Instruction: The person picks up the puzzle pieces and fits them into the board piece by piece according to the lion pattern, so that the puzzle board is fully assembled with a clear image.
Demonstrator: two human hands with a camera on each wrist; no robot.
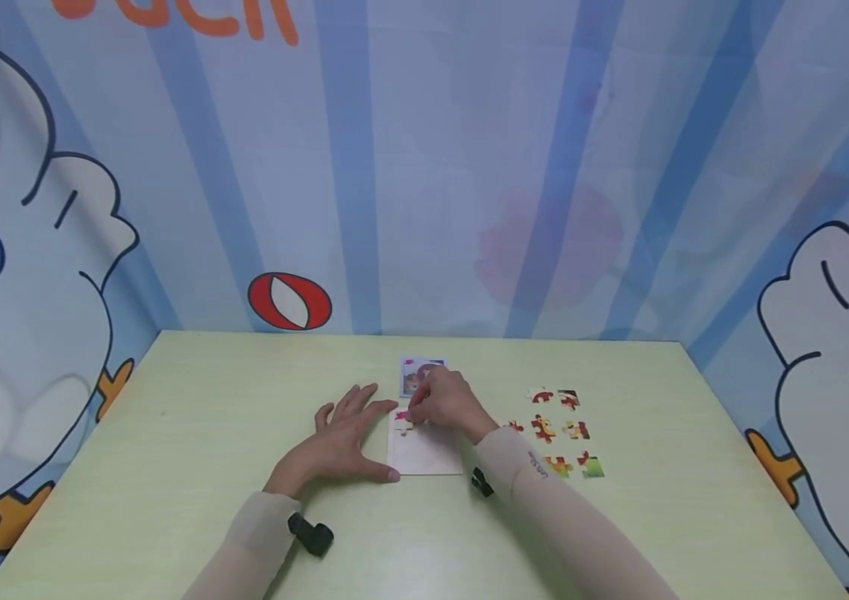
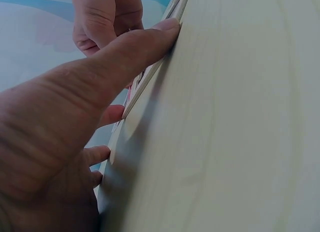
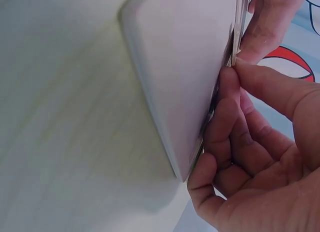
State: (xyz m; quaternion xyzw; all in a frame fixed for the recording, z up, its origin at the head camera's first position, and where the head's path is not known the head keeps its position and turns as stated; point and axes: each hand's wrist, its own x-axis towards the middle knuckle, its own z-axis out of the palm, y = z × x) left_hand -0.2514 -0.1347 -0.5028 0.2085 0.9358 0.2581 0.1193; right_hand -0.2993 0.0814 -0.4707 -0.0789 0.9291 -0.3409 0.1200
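Note:
A flat white puzzle board (image 1: 427,458) lies at the middle of the table, and a few pink and pale puzzle pieces (image 1: 402,423) sit in its upper left part. My left hand (image 1: 345,446) is spread at the board's left side, thumb by the lower left corner and index fingertip by the upper left one. In the left wrist view the thumb (image 2: 135,47) presses the board's edge. Over the board's upper part, my right hand (image 1: 446,404) pinches a thin puzzle piece between thumb and index finger (image 3: 230,82). The fingers mostly hide that piece.
A small picture card (image 1: 411,377) lies just beyond the board, partly behind the right hand. To the right, several loose puzzle pieces (image 1: 543,428) are spread in rows, some overlapped by the right sleeve (image 1: 521,467). A blue striped cloth (image 1: 424,167) hangs behind the table (image 1: 207,400).

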